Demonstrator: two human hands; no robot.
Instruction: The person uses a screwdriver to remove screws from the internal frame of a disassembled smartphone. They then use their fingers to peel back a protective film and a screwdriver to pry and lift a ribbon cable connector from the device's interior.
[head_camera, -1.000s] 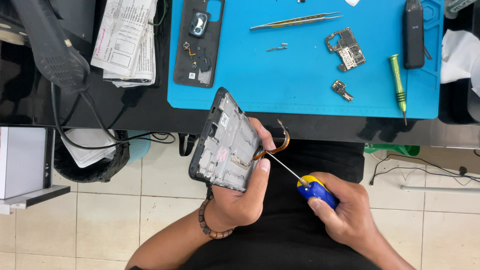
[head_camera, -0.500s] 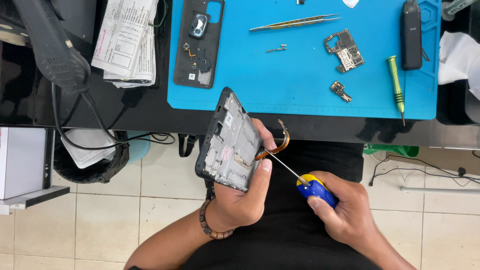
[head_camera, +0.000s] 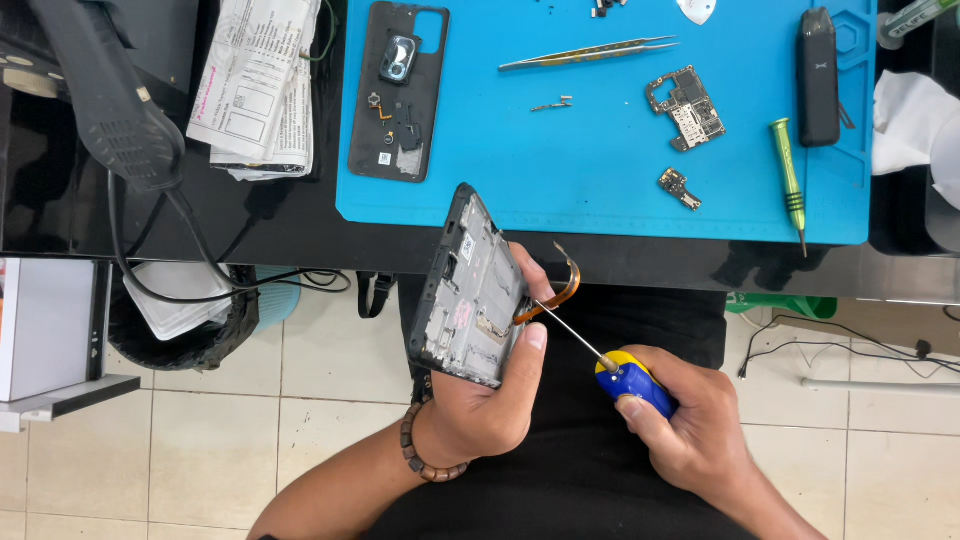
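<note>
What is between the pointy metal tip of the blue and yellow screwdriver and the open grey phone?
Nothing visible. The blue and yellow screwdriver in the right hand reaches the open grey phone frame, beside the left hand's thumb and the orange ribbon cable.

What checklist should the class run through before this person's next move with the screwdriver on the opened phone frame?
1. Left hand grips the phone frame firmly: ok.
2. Right hand holds the blue and yellow screwdriver: ok.
3. Screwdriver tip seated on a screw: cannot tell.
4. Orange flex cable lies off the shaft: not ok, it curls beside it.
5. Frame rests on the blue mat: not ok, it is held over the lap.
</note>
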